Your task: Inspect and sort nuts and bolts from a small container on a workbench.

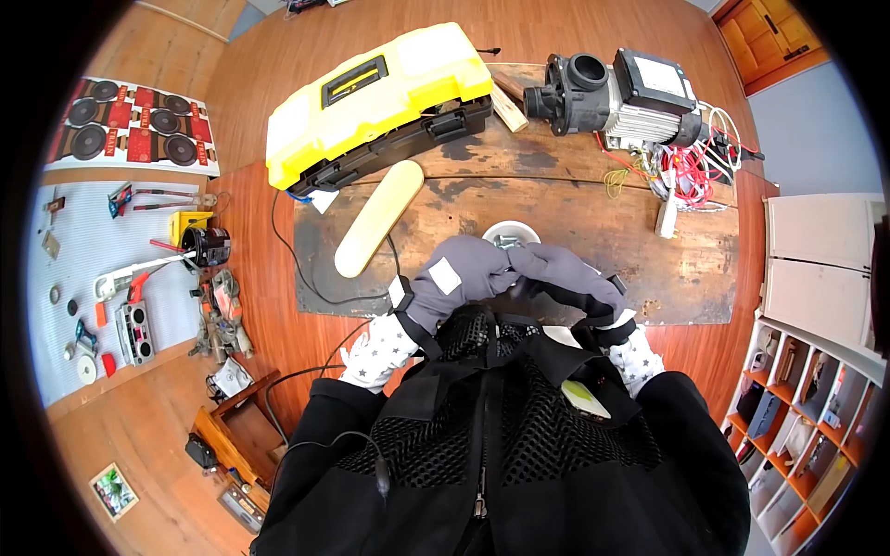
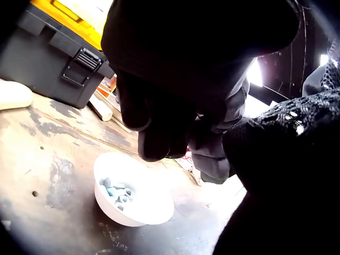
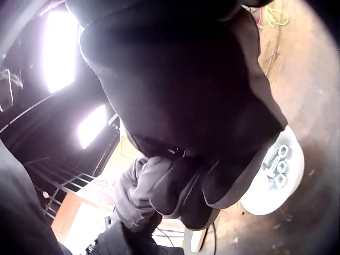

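Both hands wear grey gloves and meet close in front of the chest, near the table's front edge. My left hand (image 1: 468, 273) comes in from the left with bent fingers. From the other side my right hand (image 1: 570, 278) reaches across to it, and the fingers overlap in the head view. Dark gloves hide whatever lies between the fingertips, so I cannot tell whether anything is held. Just beyond the hands stands a white bowl (image 2: 154, 199) on the table. Inside it lie several metal nuts and bolts (image 3: 279, 167).
A yellow and black toolbox (image 1: 380, 102) stands at the back left of the worn wooden table (image 1: 556, 195). Before it lies a pale rounded board (image 1: 380, 218). A motor pump (image 1: 612, 97) and tangled wires (image 1: 686, 176) occupy the back right. A black cable (image 1: 287, 243) runs along the left.
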The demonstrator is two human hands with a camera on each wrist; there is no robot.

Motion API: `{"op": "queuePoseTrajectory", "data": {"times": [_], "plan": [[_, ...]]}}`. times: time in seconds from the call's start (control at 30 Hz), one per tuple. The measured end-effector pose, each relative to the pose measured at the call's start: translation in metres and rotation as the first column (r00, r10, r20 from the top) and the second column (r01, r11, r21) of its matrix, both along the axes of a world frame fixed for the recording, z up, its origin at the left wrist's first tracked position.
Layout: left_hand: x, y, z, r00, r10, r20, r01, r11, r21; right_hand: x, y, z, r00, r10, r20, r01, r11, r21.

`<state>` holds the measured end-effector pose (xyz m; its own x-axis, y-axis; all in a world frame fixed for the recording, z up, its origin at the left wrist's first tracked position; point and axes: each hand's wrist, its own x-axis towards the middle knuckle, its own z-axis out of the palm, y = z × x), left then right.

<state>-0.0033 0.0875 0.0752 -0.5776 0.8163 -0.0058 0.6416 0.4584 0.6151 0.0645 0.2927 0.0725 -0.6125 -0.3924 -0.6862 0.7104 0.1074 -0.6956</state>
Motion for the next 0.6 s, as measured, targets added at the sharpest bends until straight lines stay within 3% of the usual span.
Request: {"op": "queuePoseTrajectory", "data": {"times": [0.07,0.1,0.17,0.3,0.37,0.43,0.5,0.57,0.6], "plan": [[0.001,0.0,0.004,1.0,0.004,0.021,-0.004,1.0,-0.028,0.006,-0.007,0.001,0.948,-0.162,-0.275,0.172,0.985,0.012],[0.002,0.001,0.006,0.999,0.008,0.041,-0.006,0.998,-0.056,0.003,-0.007,0.008,0.948,-0.162,-0.275,0.171,0.985,0.012],[0.001,0.001,0.004,1.0,-0.014,0.015,0.015,0.995,-0.101,-0.005,-0.005,0.026,0.991,-0.129,0.015,0.127,0.985,0.12],[0.004,0.003,0.001,1.0,-0.022,0.009,0.023,0.99,-0.139,-0.004,-0.001,0.009,0.998,0.033,0.058,-0.04,0.992,0.116],[0.003,0.002,0.001,0.999,-0.017,0.032,0.02,0.994,-0.11,0.006,-0.003,-0.008,0.966,-0.118,-0.231,0.12,0.993,-0.004],[0.002,0.001,0.002,0.998,-0.01,0.057,0.014,0.997,-0.081,0.008,-0.007,-0.014,0.952,-0.154,-0.263,0.163,0.987,0.014],[0.0,0.001,0.004,0.997,-0.063,0.053,0.072,0.977,-0.2,0.005,-0.008,-0.007,0.937,-0.186,-0.297,0.204,0.978,0.031],[0.003,0.001,0.004,0.999,-0.047,0.016,0.049,0.989,-0.14,-0.004,-0.004,0.014,0.995,-0.087,0.055,0.071,0.965,0.252],[0.004,0.001,0.003,0.999,-0.028,-0.02,0.027,0.997,-0.077,-0.006,-0.004,0.02,0.995,-0.085,0.054,0.069,0.965,0.252]]}}
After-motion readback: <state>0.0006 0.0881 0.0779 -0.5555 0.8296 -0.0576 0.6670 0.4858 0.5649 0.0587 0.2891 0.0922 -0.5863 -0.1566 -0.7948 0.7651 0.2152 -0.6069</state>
